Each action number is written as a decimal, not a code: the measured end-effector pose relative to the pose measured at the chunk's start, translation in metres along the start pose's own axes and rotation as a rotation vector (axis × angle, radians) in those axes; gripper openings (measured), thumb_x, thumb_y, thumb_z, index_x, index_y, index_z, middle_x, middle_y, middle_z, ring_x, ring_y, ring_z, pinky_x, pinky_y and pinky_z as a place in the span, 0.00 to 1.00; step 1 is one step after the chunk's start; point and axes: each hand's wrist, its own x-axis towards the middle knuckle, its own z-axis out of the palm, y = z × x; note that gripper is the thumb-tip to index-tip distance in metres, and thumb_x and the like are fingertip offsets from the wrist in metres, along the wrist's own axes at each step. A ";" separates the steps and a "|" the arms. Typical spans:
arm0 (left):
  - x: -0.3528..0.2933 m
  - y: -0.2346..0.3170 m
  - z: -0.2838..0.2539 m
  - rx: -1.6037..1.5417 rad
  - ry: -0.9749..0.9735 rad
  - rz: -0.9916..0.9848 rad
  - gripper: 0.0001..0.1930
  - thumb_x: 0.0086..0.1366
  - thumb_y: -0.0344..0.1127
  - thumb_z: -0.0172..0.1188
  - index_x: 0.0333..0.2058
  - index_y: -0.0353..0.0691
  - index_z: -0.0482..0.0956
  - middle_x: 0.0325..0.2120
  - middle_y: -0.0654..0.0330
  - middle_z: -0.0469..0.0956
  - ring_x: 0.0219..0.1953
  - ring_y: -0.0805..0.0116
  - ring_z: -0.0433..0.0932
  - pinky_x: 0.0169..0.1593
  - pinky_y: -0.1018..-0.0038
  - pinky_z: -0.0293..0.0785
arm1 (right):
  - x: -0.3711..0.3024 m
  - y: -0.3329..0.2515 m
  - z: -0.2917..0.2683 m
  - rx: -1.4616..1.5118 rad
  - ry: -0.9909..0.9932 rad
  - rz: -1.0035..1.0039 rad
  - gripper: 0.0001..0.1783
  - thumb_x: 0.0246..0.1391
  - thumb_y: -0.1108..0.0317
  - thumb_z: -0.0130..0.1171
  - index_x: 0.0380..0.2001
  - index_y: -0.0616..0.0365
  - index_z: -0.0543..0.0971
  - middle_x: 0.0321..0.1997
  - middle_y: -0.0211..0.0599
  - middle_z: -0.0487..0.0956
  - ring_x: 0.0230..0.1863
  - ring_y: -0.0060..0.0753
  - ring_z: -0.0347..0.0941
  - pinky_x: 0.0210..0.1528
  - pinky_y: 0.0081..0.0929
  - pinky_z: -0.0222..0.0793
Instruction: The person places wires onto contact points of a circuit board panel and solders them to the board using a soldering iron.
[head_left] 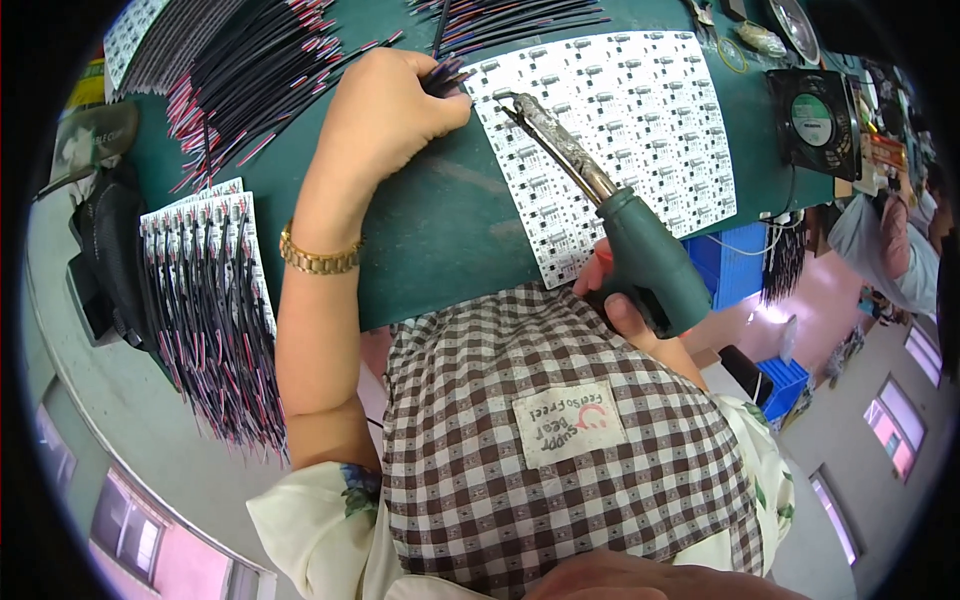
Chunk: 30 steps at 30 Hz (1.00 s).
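My left hand point(395, 105) is closed around a small bundle of dark wires point(446, 74). Their ends poke out beside the upper left corner of a white circuit board panel point(650, 110), which carries rows of small black and grey parts. A soldering iron point(655, 265) with a thick green handle and a crusted metal barrel is gripped by my right hand point(628, 318). The handle covers much of that hand. The iron slants over the panel, its tip at the upper left rows near the wire ends; whether it touches cannot be made out.
Piles of black wires with red and white ends point(260, 75) lie at the far left. Panels with wires attached point(205, 270) overhang the left edge. A black fan point(812, 120) stands at the right, near a blue crate point(728, 265). Another person point(890, 240) is at the far right.
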 end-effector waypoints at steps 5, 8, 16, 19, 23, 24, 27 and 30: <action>0.003 0.008 -0.010 -0.071 -0.112 -0.054 0.10 0.45 0.34 0.62 0.19 0.31 0.77 0.10 0.61 0.72 0.13 0.78 0.68 0.20 0.78 0.66 | -0.004 0.010 -0.005 -0.049 -0.083 0.037 0.31 0.50 0.52 0.61 0.50 0.62 0.68 0.30 0.36 0.72 0.30 0.29 0.71 0.33 0.27 0.68; 0.000 0.010 -0.011 -0.073 -0.146 -0.037 0.10 0.46 0.33 0.62 0.21 0.30 0.78 0.10 0.59 0.73 0.13 0.76 0.69 0.21 0.77 0.67 | -0.004 0.009 -0.005 -0.098 -0.097 0.019 0.29 0.51 0.55 0.59 0.50 0.63 0.67 0.29 0.37 0.73 0.29 0.28 0.70 0.33 0.26 0.68; 0.004 0.008 -0.008 0.083 -0.085 0.061 0.13 0.46 0.33 0.63 0.30 0.30 0.81 0.12 0.54 0.74 0.14 0.69 0.72 0.24 0.74 0.70 | 0.009 -0.005 -0.005 -0.159 -0.132 -0.027 0.22 0.54 0.63 0.55 0.49 0.64 0.68 0.29 0.37 0.74 0.29 0.27 0.71 0.34 0.26 0.67; 0.004 0.008 -0.008 0.066 -0.085 0.050 0.14 0.46 0.33 0.63 0.30 0.30 0.81 0.12 0.53 0.74 0.14 0.68 0.73 0.25 0.73 0.70 | 0.010 -0.006 -0.006 -0.165 -0.131 -0.042 0.18 0.55 0.63 0.54 0.46 0.63 0.70 0.28 0.37 0.75 0.29 0.27 0.71 0.34 0.25 0.67; 0.003 0.009 -0.004 0.029 -0.077 0.009 0.14 0.45 0.34 0.64 0.31 0.30 0.81 0.13 0.53 0.75 0.15 0.67 0.73 0.26 0.73 0.71 | 0.010 -0.012 -0.003 -0.137 -0.089 -0.028 0.16 0.56 0.62 0.55 0.42 0.63 0.71 0.27 0.37 0.75 0.29 0.27 0.71 0.34 0.25 0.67; 0.002 0.008 -0.003 0.040 -0.073 0.014 0.14 0.45 0.34 0.64 0.31 0.30 0.81 0.13 0.53 0.75 0.15 0.66 0.74 0.26 0.72 0.71 | 0.009 -0.011 -0.002 -0.141 -0.073 -0.022 0.16 0.56 0.62 0.55 0.42 0.63 0.71 0.27 0.37 0.75 0.29 0.27 0.71 0.34 0.25 0.67; 0.001 0.006 -0.002 0.045 -0.058 0.033 0.14 0.45 0.35 0.64 0.30 0.31 0.81 0.13 0.53 0.75 0.16 0.65 0.74 0.27 0.71 0.71 | 0.001 0.000 -0.004 -0.133 -0.071 0.018 0.19 0.55 0.60 0.56 0.44 0.63 0.69 0.27 0.36 0.74 0.29 0.27 0.70 0.34 0.26 0.67; 0.000 0.008 -0.002 0.027 -0.108 -0.018 0.13 0.45 0.35 0.64 0.29 0.32 0.82 0.13 0.53 0.75 0.15 0.64 0.73 0.26 0.70 0.70 | -0.010 -0.001 0.000 0.295 0.094 0.058 0.28 0.51 0.56 0.60 0.49 0.60 0.63 0.29 0.35 0.69 0.31 0.31 0.69 0.36 0.30 0.68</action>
